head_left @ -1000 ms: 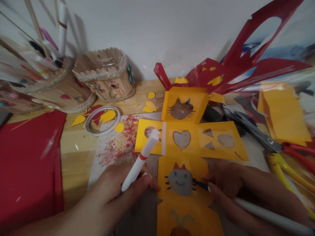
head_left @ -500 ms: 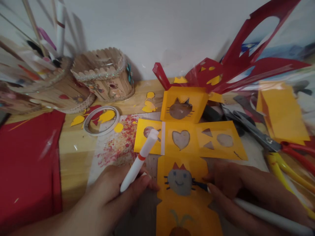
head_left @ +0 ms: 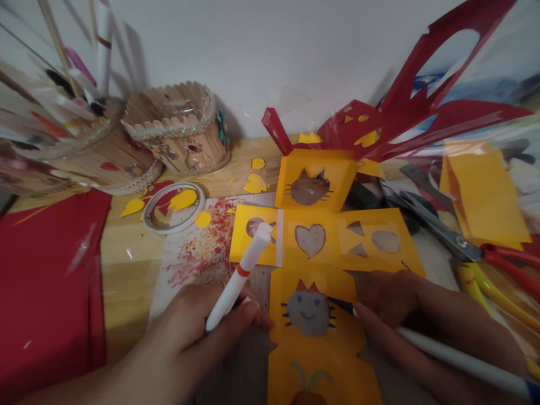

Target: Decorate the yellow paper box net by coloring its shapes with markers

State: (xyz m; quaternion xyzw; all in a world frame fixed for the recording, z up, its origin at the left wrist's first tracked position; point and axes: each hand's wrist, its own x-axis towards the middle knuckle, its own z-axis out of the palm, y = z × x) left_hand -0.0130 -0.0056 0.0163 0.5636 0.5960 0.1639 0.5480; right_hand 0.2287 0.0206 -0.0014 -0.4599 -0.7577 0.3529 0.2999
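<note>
A yellow paper cutout (head_left: 310, 211) shaped like an unfolded box lies in front of me, with windows cut as a cat head, a heart and other shapes. On its lower panel is a round cat face (head_left: 307, 313) with red ears, blue eyes, a smile and dark whiskers. My right hand (head_left: 426, 320) is closed around a white marker (head_left: 455, 354), its dark blue tip at the face's upper right edge. My left hand (head_left: 211, 326) grips a white marker with an orange band (head_left: 242, 271), pointing up, and rests beside the panel's left edge.
Craft-stick baskets (head_left: 181, 129) stand at back left, one full of pens. A tape roll (head_left: 174, 207) and yellow scraps lie near red paper (head_left: 50, 281). Cut red paper (head_left: 405, 124) leans at back right. Scissors (head_left: 459, 242) and a folded yellow piece (head_left: 481, 191) are at right.
My right hand has shifted slightly up, taking the marker tip from the whiskers to the face's upper right edge. My left hand and its marker have stayed put.
</note>
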